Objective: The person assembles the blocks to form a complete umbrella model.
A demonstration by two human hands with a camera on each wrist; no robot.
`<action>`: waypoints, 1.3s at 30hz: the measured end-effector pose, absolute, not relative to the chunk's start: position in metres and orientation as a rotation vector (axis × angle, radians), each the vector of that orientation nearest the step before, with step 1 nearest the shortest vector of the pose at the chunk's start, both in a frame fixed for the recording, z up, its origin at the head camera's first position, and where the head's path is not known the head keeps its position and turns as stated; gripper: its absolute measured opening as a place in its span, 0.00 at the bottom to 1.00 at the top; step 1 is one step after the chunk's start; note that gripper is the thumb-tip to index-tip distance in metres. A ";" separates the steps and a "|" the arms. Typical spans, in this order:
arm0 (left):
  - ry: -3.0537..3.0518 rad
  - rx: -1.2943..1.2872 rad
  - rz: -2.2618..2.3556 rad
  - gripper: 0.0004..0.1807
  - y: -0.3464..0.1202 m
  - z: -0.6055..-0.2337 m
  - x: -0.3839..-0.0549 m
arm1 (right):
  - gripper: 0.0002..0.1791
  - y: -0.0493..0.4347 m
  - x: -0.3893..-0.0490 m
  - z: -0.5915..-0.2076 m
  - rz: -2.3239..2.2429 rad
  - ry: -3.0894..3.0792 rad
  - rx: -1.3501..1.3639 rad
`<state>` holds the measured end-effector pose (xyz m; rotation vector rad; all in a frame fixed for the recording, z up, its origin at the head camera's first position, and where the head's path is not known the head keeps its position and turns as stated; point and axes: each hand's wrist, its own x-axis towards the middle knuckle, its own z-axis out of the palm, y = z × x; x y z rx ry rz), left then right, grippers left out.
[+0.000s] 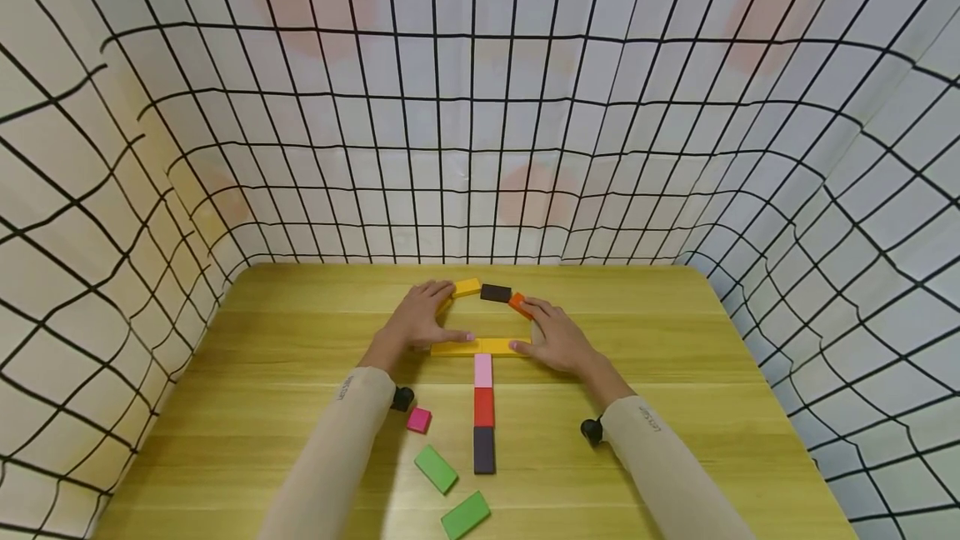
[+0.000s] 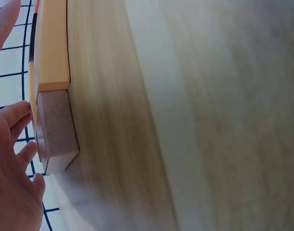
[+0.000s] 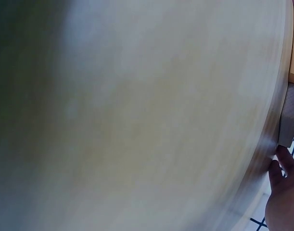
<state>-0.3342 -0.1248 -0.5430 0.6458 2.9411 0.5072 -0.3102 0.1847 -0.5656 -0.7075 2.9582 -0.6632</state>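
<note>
Wooden blocks form a closed arch on the table. Along its base lie a left yellow block and a right yellow block. Another yellow block, a black block and an orange block curve over the top. My left hand spreads round the arch's left side, its thumb over the base and its fingers beside a greyish-brown block. On the other side, my right hand reaches from the orange block to the base, fingertips at a grey-brown block.
Below the base runs a straight line of a pink block, a red block and a dark block. Left of it lie a magenta block and two green blocks. Black netting stands around the wooden table.
</note>
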 end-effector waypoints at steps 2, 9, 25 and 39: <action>2.939 0.650 0.494 0.63 -0.124 -0.543 -0.334 | 0.50 0.185 -0.310 -0.565 -0.657 2.963 -0.706; 2.938 0.699 0.471 0.62 -0.126 -0.544 -0.333 | 0.49 0.184 -0.310 -0.565 -0.643 2.961 -0.696; 2.919 0.701 0.528 0.57 -0.115 -0.545 -0.332 | 0.51 0.187 -0.314 -0.572 -0.662 2.947 -0.710; 2.926 0.712 0.519 0.56 -0.117 -0.549 -0.331 | 0.52 0.188 -0.316 -0.574 -0.687 2.934 -0.685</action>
